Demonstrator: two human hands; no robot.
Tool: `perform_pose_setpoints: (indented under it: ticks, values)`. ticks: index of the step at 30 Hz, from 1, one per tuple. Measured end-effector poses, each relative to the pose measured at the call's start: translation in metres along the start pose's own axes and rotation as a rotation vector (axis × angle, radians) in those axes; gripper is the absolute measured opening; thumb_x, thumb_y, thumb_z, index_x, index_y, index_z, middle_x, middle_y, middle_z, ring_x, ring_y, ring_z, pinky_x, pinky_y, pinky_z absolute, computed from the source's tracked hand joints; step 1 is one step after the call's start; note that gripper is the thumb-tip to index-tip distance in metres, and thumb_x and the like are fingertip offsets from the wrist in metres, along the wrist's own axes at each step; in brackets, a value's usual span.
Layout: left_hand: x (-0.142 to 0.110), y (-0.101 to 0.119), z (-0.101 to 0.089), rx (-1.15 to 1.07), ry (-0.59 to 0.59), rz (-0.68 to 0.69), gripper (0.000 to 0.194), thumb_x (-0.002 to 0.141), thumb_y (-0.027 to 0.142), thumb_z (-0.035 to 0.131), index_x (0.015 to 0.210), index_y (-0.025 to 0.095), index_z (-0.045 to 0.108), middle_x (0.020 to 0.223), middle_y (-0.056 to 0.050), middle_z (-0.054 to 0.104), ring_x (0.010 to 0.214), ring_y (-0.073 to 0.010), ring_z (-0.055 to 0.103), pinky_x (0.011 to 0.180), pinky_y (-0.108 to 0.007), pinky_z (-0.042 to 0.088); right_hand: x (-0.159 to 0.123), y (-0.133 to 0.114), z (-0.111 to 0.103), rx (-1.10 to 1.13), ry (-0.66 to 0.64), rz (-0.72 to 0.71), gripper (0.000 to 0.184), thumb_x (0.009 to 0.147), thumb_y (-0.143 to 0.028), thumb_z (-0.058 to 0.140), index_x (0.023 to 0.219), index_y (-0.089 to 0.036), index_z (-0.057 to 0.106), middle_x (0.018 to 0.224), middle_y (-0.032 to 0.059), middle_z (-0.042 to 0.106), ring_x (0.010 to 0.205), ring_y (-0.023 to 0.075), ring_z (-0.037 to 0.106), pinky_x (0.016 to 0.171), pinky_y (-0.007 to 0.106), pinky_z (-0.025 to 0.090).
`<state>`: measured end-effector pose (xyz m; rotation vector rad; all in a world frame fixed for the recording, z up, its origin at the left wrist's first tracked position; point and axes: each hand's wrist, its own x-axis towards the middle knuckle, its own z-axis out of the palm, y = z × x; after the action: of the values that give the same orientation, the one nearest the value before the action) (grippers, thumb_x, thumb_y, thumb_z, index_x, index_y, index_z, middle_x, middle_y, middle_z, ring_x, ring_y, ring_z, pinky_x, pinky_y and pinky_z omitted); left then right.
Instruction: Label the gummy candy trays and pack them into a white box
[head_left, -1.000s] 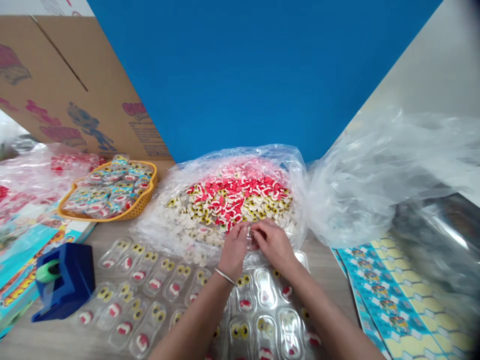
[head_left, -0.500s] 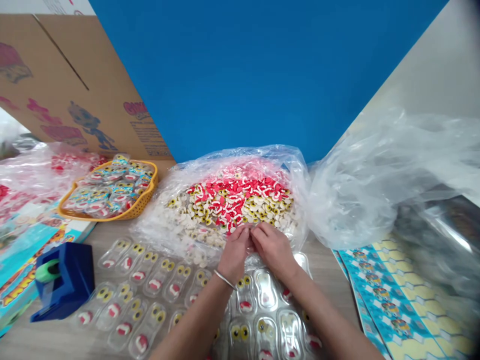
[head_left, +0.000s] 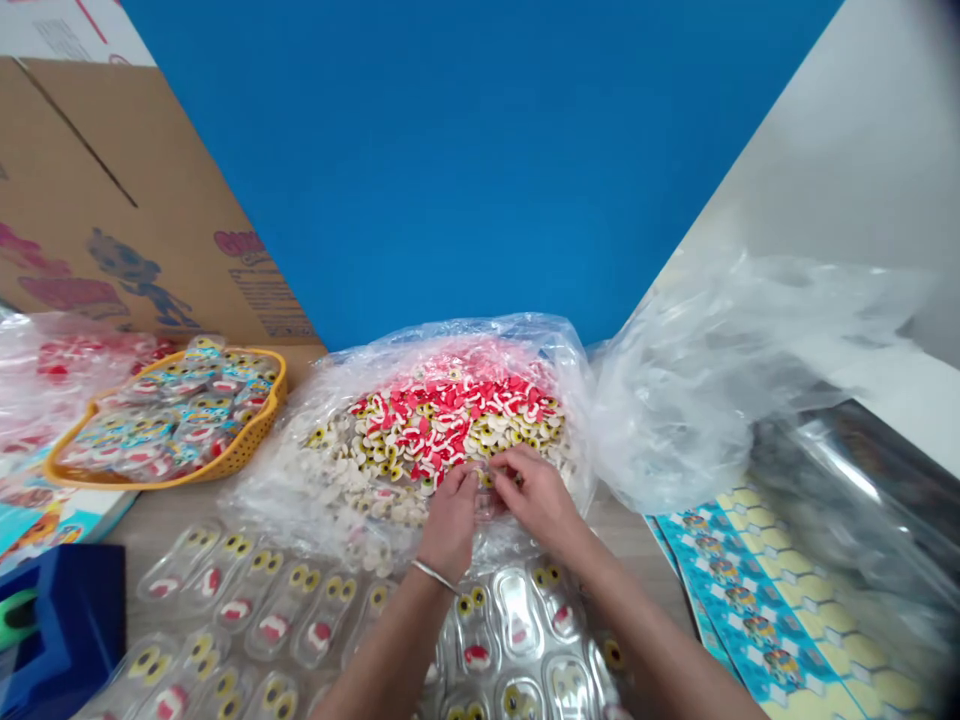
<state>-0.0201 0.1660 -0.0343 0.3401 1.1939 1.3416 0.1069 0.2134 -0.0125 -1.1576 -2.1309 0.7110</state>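
My left hand and my right hand meet at the near edge of a heap of gummy eyeballs and red-and-white gummy pieces. The heap lies in an open clear plastic bag. My left fingers curl around a small clear plastic blister, partly hidden by them. My right fingertips pinch close to it among the candies, and what they hold is hidden. A bangle circles my left wrist. Just below my forearms lie clear blister trays of eyeball candies.
An orange basket of packed candy cards stands at left, by a blue tape dispenser. Printed blue-and-yellow card sheets lie at right, under a clear plastic bag. A cardboard box leans behind.
The whole scene has shifted left and down in the view. My hands have parted slightly, with my right fingers now reaching over the candies.
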Motion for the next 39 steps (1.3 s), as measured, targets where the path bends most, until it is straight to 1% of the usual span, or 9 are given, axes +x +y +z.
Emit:
perform_pose_setpoints:
  ticks: [4,11,14,17,21,27,31,34,39]
  values:
    - [0.011,0.010,0.008,-0.031,0.007,-0.006,0.026,0.082,0.031,0.064,0.103,0.018,0.057,0.090,-0.005,0.068,0.075,-0.0186,0.070,0.070,-0.033,0.057,0.040,0.015,-0.013,-0.200,0.199,0.046,0.015,0.090,-0.019,0.053,0.098,-0.020,0.066,0.094,0.0063,0.063,0.087,0.0203,0.059,0.080,0.030,0.045]
    - [0.016,0.022,0.017,-0.134,-0.005,-0.019,0.026,0.084,0.029,0.062,0.106,0.019,0.056,0.093,-0.006,0.066,0.079,-0.0190,0.071,0.071,-0.034,0.058,0.062,0.022,-0.013,-0.263,0.206,0.018,0.015,0.086,-0.014,0.052,0.090,-0.020,0.065,0.096,0.0072,0.061,0.086,0.0205,0.058,0.078,0.030,0.044]
    - [0.009,0.021,0.015,-0.141,-0.047,-0.060,0.025,0.083,0.028,0.062,0.106,0.019,0.058,0.101,-0.008,0.067,0.077,-0.0187,0.070,0.070,-0.035,0.058,0.039,0.012,-0.019,-0.061,0.133,0.022,0.016,0.087,-0.014,0.049,0.092,-0.020,0.063,0.088,0.0037,0.063,0.081,0.0185,0.058,0.075,0.029,0.044]
    - [-0.003,0.018,0.016,-0.145,-0.122,-0.089,0.026,0.080,0.029,0.064,0.104,0.018,0.060,0.097,-0.008,0.069,0.075,-0.0191,0.068,0.067,-0.033,0.056,0.007,-0.003,-0.027,0.104,-0.126,0.009,0.017,0.087,-0.012,0.050,0.089,-0.022,0.064,0.082,-0.0004,0.065,0.076,0.0160,0.059,0.071,0.027,0.044]
    - [-0.025,0.008,0.024,-0.068,-0.129,-0.112,0.032,0.074,0.032,0.068,0.102,0.018,0.063,0.099,-0.009,0.070,0.082,-0.0207,0.067,0.064,-0.028,0.053,-0.035,-0.022,-0.037,0.051,-0.230,-0.022,0.020,0.088,-0.008,0.051,0.081,-0.022,0.064,0.085,0.0008,0.066,0.082,0.0159,0.060,0.075,0.026,0.045]
    - [-0.063,-0.017,0.044,0.061,-0.165,-0.193,0.036,0.074,0.034,0.069,0.105,0.018,0.065,0.095,-0.006,0.072,0.076,-0.0183,0.066,0.056,-0.023,0.048,-0.095,-0.034,-0.048,-0.246,-0.111,0.054,0.017,0.093,-0.015,0.051,0.089,-0.021,0.066,0.093,0.0059,0.064,0.081,0.0176,0.061,0.071,0.026,0.046]
    - [-0.085,-0.036,0.065,0.116,-0.180,-0.282,0.032,0.077,0.033,0.068,0.105,0.017,0.063,0.096,-0.007,0.071,0.068,-0.0153,0.065,0.055,-0.024,0.050,-0.139,-0.021,-0.065,-0.180,-0.018,0.085,0.018,0.096,-0.017,0.048,0.098,-0.023,0.065,0.098,0.0060,0.065,0.090,0.0184,0.061,0.078,0.027,0.048]
    - [-0.096,-0.050,0.080,0.120,-0.217,-0.310,0.026,0.081,0.028,0.065,0.105,0.018,0.062,0.105,-0.009,0.070,0.077,-0.0184,0.070,0.063,-0.029,0.055,-0.171,0.009,-0.090,-0.125,0.134,0.209,0.019,0.096,-0.018,0.048,0.102,-0.024,0.064,0.096,0.0040,0.065,0.090,0.0175,0.061,0.080,0.028,0.048]
    - [-0.104,-0.070,0.097,0.183,-0.206,-0.361,0.022,0.085,0.024,0.062,0.106,0.019,0.061,0.113,-0.012,0.068,0.084,-0.0215,0.072,0.068,-0.034,0.059,-0.205,0.079,-0.137,-0.445,0.374,0.412,0.016,0.089,-0.017,0.053,0.097,-0.021,0.066,0.097,0.0090,0.065,0.094,0.0249,0.058,0.085,0.038,0.046]
